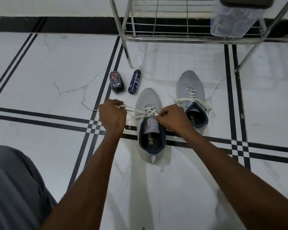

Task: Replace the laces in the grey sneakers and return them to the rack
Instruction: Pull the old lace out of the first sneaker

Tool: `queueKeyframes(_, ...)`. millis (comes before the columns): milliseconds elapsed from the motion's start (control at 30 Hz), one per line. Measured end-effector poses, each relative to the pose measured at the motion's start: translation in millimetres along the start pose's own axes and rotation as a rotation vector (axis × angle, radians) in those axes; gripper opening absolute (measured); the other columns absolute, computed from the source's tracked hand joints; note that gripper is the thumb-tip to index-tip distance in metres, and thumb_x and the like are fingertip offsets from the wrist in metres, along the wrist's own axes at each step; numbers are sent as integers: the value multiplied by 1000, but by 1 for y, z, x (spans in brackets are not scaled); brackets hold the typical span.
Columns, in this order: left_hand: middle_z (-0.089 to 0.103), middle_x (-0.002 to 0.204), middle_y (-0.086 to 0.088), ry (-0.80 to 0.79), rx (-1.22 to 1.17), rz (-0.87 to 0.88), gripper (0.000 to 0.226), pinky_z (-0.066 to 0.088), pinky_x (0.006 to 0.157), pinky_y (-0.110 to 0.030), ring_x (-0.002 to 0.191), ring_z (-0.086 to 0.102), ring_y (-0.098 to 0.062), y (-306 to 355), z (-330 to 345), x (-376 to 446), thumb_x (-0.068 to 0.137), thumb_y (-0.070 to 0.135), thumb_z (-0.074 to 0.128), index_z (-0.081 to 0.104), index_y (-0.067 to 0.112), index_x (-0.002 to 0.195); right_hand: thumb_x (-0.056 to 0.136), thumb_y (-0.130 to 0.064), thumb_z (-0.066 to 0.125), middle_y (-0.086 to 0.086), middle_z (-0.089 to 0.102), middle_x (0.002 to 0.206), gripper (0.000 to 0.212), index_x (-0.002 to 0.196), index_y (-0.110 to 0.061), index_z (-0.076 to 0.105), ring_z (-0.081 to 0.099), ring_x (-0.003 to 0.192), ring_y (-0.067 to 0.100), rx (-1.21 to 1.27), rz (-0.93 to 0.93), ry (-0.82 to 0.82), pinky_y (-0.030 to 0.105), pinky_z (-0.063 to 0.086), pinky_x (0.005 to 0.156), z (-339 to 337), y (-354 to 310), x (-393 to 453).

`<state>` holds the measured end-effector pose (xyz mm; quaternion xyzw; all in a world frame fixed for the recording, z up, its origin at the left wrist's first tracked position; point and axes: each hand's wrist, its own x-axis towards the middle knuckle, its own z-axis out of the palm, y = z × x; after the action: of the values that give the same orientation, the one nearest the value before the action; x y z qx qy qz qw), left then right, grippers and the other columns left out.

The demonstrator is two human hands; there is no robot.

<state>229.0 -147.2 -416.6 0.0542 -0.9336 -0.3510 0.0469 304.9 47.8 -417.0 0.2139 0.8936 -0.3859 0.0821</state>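
I was lacing the near sneaker [150, 123], which stood on the tiled floor [48, 77] at the centre of my view. My left hand [112, 116] pinched a run of the white lace [140, 110] drawn out toward nine o'clock; my right hand [172, 117] pinched the other end at the upper eyelets. The far sneaker [190, 92], at two o'clock, looked already laced, its ends lying loose. The rack [173, 38] stood at twelve o'clock. I judged the next move called for threading the remaining eyelets evenly, then tying off before shelving both.
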Motion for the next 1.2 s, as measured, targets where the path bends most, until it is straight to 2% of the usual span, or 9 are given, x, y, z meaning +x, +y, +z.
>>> queueKeyframes(167, 59, 127, 8, -369, 45, 324, 45, 32, 92, -39, 123, 37, -24, 18, 19, -30, 75, 22, 68, 64, 29, 120, 78, -32, 73, 2, 74, 72, 15, 79, -18, 80, 69, 71, 19, -38, 0, -1, 36, 61, 71, 0, -4, 3)
queueKeyframes(433, 68, 117, 8, -333, 358, 496, 12, 20, 97, -47, 123, 44, -25, 20, 36, -40, 92, 28, 64, 75, 27, 98, 80, -34, 73, 2, 75, 75, 19, 82, -17, 80, 70, 74, 19, -32, -31, -22, 37, 60, 75, 1, -4, 2)
queueKeyframes(500, 69, 108, 7, -213, 296, 432, 13, 28, 97, -48, 115, 51, -24, 20, 37, -42, 93, 21, 61, 73, 25, 94, 81, -36, 74, 2, 75, 75, 20, 84, -17, 81, 70, 74, 19, -11, -19, -21, 36, 60, 75, 1, -1, 1)
queueKeyframes(600, 67, 98, 0, 199, -83, -86, 6, 46, 91, -47, 101, 61, -27, 9, 18, -24, 93, 23, 58, 63, 19, 92, 82, -37, 74, 1, 74, 73, 20, 86, -18, 81, 71, 74, 18, 2, -15, -2, 30, 59, 75, -1, 3, 1)
queueKeyframes(700, 63, 123, -10, 219, 65, -391, 25, 42, 97, -48, 121, 52, -33, -6, 2, -5, 94, 25, 58, 61, 12, 116, 82, -33, 72, -3, 69, 69, 15, 85, -20, 81, 70, 77, 18, 13, -37, -4, 31, 59, 78, -1, 4, 0)
queueKeyframes(800, 51, 137, -13, 104, 71, -106, 54, 37, 100, -44, 128, 42, -34, 3, 10, -21, 86, 26, 67, 51, 11, 135, 82, -33, 72, -3, 72, 71, 17, 86, -19, 80, 70, 74, 17, 19, -38, -37, 36, 60, 78, -2, 1, 1)
queueKeyframes(900, 52, 125, -8, -72, 14, 210, 38, 41, 92, -37, 117, 45, -25, 18, 28, -46, 86, 34, 70, 61, 15, 119, 80, -35, 73, 0, 74, 74, 18, 87, -19, 80, 69, 70, 19, 11, -30, -31, 38, 61, 75, -1, -1, 3)
queueKeyframes(1033, 63, 96, -2, -267, -45, 183, 24, 46, 72, -30, 87, 59, -19, 10, 36, -54, 85, 24, 74, 60, 13, 100, 82, -26, 73, 6, 67, 103, 30, 111, -19, 68, 64, 94, 25, -35, -112, 27, 38, 55, 81, 6, 0, 1)
queueKeyframes(1200, 72, 85, 5, -212, -186, 89, 12, 41, 69, -4, 77, 62, -7, 2, 32, -52, 97, 17, 64, 74, 11, 96, 85, -13, 65, 9, 46, 126, 41, 126, -20, 65, 43, 116, 31, -383, -366, -20, 43, 48, 89, 23, -10, 7)
